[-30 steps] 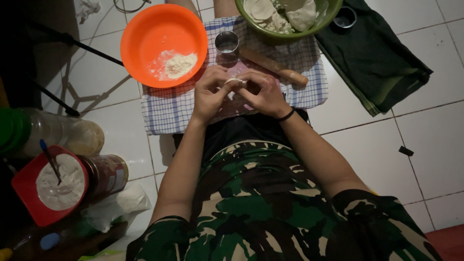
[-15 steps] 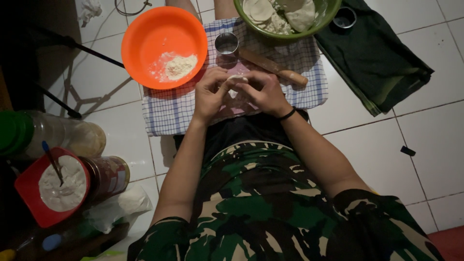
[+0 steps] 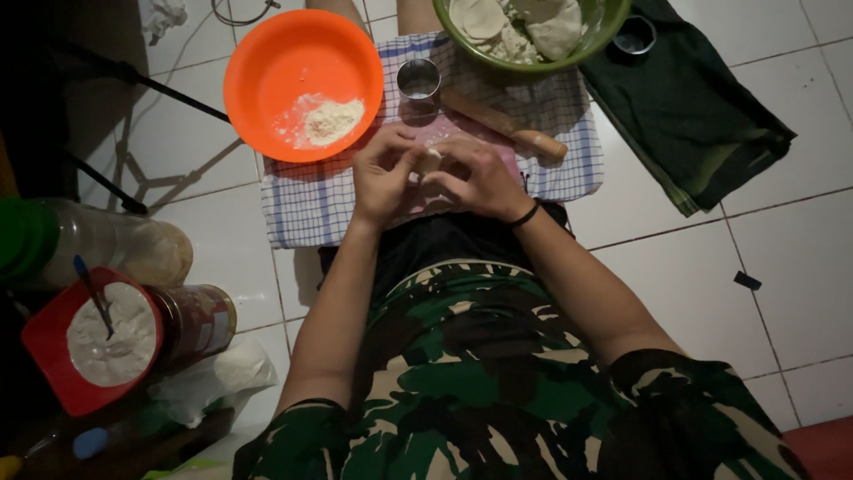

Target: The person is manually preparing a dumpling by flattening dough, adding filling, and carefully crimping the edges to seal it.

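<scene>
My left hand (image 3: 384,174) and my right hand (image 3: 480,180) meet over a blue checked cloth (image 3: 306,203) on the tiled floor. Both pinch a small pale piece of dough (image 3: 430,162) between their fingertips. A black band circles my right wrist. Just beyond the hands lie a wooden rolling pin (image 3: 506,126) and a small round metal cutter (image 3: 418,79). An orange bowl (image 3: 267,80) with a little flour stands at the cloth's far left. A green bowl (image 3: 593,43) with flat dough rounds is at the far edge.
A dark green cloth (image 3: 684,116) lies on the white tiles at the right. To the left stand a red container of white flour (image 3: 53,351) with a spoon, a tin can (image 3: 197,322), a clear plastic jar (image 3: 115,249) and a crumpled plastic bag (image 3: 213,380).
Both hands stay together over the cloth; the fingers have shifted slightly around the dough piece. Nothing else has moved.
</scene>
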